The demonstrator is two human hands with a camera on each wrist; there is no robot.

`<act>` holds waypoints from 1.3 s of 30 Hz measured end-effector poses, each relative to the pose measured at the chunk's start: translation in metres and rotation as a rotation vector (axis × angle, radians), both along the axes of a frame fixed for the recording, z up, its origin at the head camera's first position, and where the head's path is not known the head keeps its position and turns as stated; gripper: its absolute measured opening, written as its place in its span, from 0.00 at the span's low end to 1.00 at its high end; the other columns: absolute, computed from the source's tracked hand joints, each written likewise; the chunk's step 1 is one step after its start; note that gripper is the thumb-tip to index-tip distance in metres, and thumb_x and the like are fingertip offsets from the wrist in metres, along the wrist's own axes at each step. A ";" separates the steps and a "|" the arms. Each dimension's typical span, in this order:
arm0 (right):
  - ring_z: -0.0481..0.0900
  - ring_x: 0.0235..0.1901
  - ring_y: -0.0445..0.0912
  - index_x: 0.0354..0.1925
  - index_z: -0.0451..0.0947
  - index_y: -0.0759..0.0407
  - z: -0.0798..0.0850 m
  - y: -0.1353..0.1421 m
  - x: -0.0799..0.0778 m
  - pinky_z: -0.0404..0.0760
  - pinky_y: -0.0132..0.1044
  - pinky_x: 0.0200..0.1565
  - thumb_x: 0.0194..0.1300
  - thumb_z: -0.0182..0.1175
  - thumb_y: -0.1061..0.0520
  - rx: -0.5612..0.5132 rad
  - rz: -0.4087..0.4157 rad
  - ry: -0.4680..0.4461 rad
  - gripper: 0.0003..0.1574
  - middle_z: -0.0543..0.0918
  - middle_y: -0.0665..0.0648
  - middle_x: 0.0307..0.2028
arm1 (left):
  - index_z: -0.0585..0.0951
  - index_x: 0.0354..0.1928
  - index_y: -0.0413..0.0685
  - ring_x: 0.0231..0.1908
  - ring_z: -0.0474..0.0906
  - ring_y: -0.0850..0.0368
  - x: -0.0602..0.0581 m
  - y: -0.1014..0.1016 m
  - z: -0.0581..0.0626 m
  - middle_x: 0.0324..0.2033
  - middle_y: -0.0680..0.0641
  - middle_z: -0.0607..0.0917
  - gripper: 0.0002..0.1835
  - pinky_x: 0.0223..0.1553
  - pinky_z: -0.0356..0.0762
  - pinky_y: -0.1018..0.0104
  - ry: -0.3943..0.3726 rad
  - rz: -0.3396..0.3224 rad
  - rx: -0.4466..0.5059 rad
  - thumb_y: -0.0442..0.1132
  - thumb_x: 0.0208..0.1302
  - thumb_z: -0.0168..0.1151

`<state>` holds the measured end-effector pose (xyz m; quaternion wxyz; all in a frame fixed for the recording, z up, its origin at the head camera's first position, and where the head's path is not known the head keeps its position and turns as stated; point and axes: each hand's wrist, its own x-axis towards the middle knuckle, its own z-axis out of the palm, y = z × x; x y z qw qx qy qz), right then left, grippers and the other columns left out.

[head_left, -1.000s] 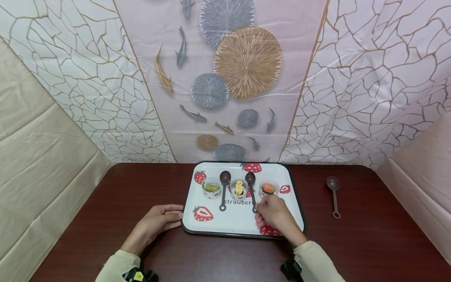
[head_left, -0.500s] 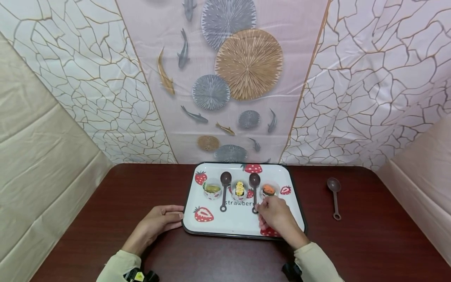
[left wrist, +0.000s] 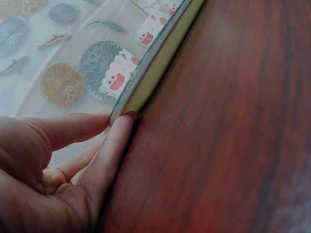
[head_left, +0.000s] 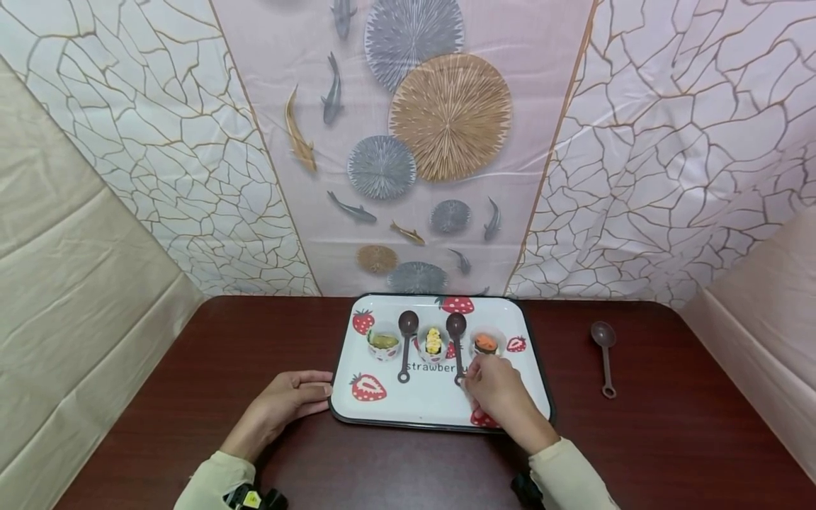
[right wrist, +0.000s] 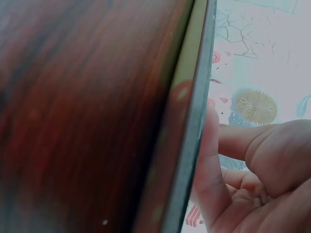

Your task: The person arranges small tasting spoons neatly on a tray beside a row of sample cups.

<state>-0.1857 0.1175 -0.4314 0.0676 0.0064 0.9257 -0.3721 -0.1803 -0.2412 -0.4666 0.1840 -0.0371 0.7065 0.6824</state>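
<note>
A white strawberry-print tray (head_left: 414, 407) with a black rim lies on the table. My left hand (head_left: 287, 400) is at its left edge; in the left wrist view the thumb and a finger (left wrist: 114, 138) pinch the rim. Above the tray's right half, my right hand (head_left: 500, 389) pinches the handle end of a dark brown spoon (head_left: 456, 326), bowl pointing away. This spoon lies between the middle cup, with yellow-topped sushi (head_left: 433, 341), and the right cup, with orange-topped sushi (head_left: 486, 343). In the right wrist view the tray rim (right wrist: 194, 116) partly covers the hand; the spoon is hidden.
Another brown spoon (head_left: 408, 324) lies on the tray between the middle cup and a left cup (head_left: 382, 354) with green food. A third spoon (head_left: 603, 333) lies on the dark red table (head_left: 663, 439), right of the tray. Patterned cloth (head_left: 446, 234) hangs behind.
The spoon under my right hand has shifted slightly: its bowl went right, then back left a little. My left hand and the tray hold their place.
</note>
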 end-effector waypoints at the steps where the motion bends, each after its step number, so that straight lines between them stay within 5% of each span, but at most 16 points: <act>1: 0.79 0.11 0.42 0.32 0.77 0.61 0.000 0.000 0.000 0.74 0.30 0.15 0.72 0.63 0.65 0.004 0.002 -0.001 0.08 0.79 0.55 0.15 | 0.70 0.69 0.20 0.47 0.86 0.60 0.000 0.000 0.000 0.54 0.39 0.87 0.29 0.51 0.89 0.64 -0.001 -0.001 0.000 0.31 0.72 0.65; 22: 0.79 0.14 0.43 0.32 0.79 0.60 0.011 0.008 0.002 0.76 0.32 0.18 0.72 0.64 0.64 0.016 -0.003 -0.010 0.08 0.80 0.55 0.19 | 0.71 0.69 0.21 0.47 0.86 0.60 0.000 0.000 0.001 0.53 0.40 0.87 0.29 0.51 0.89 0.64 0.000 0.004 -0.008 0.32 0.72 0.66; 33: 0.73 0.22 0.43 0.37 0.85 0.56 0.023 0.047 0.025 0.71 0.36 0.26 0.71 0.68 0.56 0.089 0.073 0.116 0.05 0.79 0.49 0.23 | 0.70 0.69 0.21 0.48 0.87 0.58 0.004 0.003 0.001 0.55 0.38 0.86 0.29 0.51 0.89 0.64 -0.002 0.011 -0.008 0.31 0.72 0.66; 39: 0.85 0.42 0.51 0.49 0.87 0.61 0.026 0.073 0.038 0.86 0.49 0.43 0.70 0.70 0.53 0.123 0.067 0.195 0.14 0.89 0.59 0.45 | 0.70 0.70 0.21 0.48 0.87 0.57 0.004 0.003 0.001 0.55 0.38 0.86 0.30 0.51 0.89 0.63 -0.009 0.014 -0.023 0.31 0.72 0.66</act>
